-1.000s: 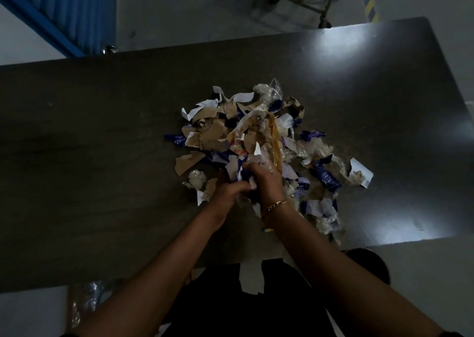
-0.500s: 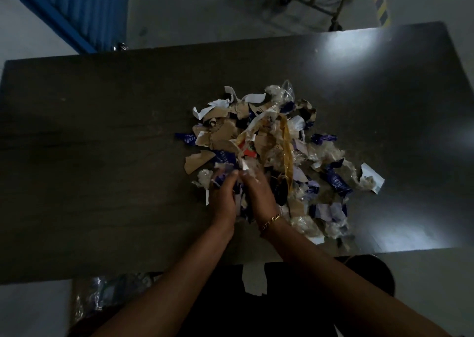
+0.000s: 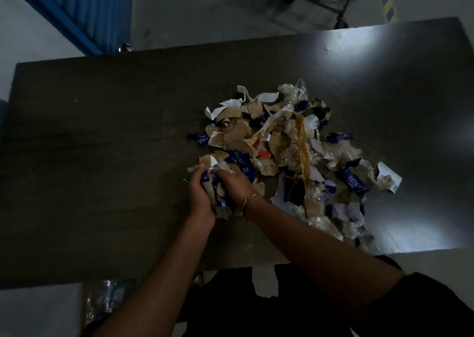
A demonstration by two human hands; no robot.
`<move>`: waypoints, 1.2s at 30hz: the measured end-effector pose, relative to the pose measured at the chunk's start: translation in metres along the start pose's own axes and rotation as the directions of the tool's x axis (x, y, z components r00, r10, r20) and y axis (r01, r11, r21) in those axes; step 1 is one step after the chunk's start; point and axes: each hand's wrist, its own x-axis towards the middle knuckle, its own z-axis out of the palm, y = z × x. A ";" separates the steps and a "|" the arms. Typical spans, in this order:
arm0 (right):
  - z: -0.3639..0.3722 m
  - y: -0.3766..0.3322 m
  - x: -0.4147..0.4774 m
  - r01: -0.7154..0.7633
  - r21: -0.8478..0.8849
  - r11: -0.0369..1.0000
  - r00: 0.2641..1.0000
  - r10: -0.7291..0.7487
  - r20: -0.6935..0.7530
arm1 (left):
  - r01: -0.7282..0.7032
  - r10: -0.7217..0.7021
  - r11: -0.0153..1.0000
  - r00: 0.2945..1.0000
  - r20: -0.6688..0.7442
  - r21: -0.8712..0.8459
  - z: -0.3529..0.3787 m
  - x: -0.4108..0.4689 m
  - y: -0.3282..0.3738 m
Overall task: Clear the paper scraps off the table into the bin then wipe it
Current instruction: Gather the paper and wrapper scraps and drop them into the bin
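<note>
Head view, dim light. Looks down on a dark rectangular wood-grain worktop [image 3: 102,136], with glare patches at far right and near right.

Right of centre on it: loose pile of torn paper scraps [image 3: 282,142]. Mix of brown card, white slips, navy printed wrappers, crinkled clear film and one amber strip. Runs to the near worktop edge at right.

At the pile's near-left margin: left grip [image 3: 198,198] and right grip [image 3: 237,183], side by side, palms facing, fingers curled inward. Between them: wad of navy-and-white scraps [image 3: 215,186], pinched from both sides. Both closed round that wad, neither flat. Cannot tell whether the wad touches the worktop or sits just above it.

On right wrist: gold chain bracelet [image 3: 250,198].

Below near edge, lower left: crumpled clear plastic [image 3: 102,298], very dim; cannot tell whether bin liner.

Beyond far edge: grey floor, blue ribbed panel [image 3: 89,11] at upper left, wheeled metal frame [image 3: 323,0] at top.
</note>
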 end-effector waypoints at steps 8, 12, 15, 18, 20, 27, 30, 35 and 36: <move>-0.009 -0.018 -0.038 0.266 0.008 0.964 0.959 -0.264 -0.103 | -0.122 0.119 0.992 0.980 0.161 0.011 0.012 -0.029 -0.003; -0.031 -0.021 -0.060 0.317 0.250 0.915 0.933 -0.254 -0.253 | -0.256 0.225 0.961 0.944 0.240 0.105 0.044 -0.044 -0.014; -0.056 -0.015 -0.070 0.351 0.495 0.795 0.918 -0.187 -0.351 | -0.314 0.253 0.934 0.918 0.305 0.171 0.066 -0.053 -0.034; -0.081 -0.004 -0.078 0.406 0.543 0.735 0.864 -0.114 -0.491 | -0.316 0.243 0.925 0.919 0.311 0.209 0.086 -0.059 -0.063; -0.101 0.004 -0.088 0.434 0.552 0.712 0.835 -0.088 -0.543 | -0.330 0.237 0.914 0.907 0.348 0.235 0.097 -0.062 -0.088; -0.184 0.060 -0.136 0.594 0.611 0.523 0.739 -0.056 -0.671 | -0.364 0.183 0.871 0.864 0.470 0.331 0.140 -0.085 -0.184; -0.228 0.094 -0.164 0.622 0.644 0.445 0.714 0.015 -0.700 | -0.336 0.115 0.875 0.843 0.525 0.348 0.157 -0.108 -0.240; -0.305 0.168 -0.221 0.668 0.671 0.323 0.655 0.174 -0.736 | -0.270 -0.044 0.840 0.830 0.556 0.470 0.173 -0.145 -0.356; -0.319 0.187 -0.232 0.676 0.665 0.317 0.649 0.172 -0.741 | -0.261 -0.089 0.821 0.820 0.565 0.508 0.175 -0.150 -0.379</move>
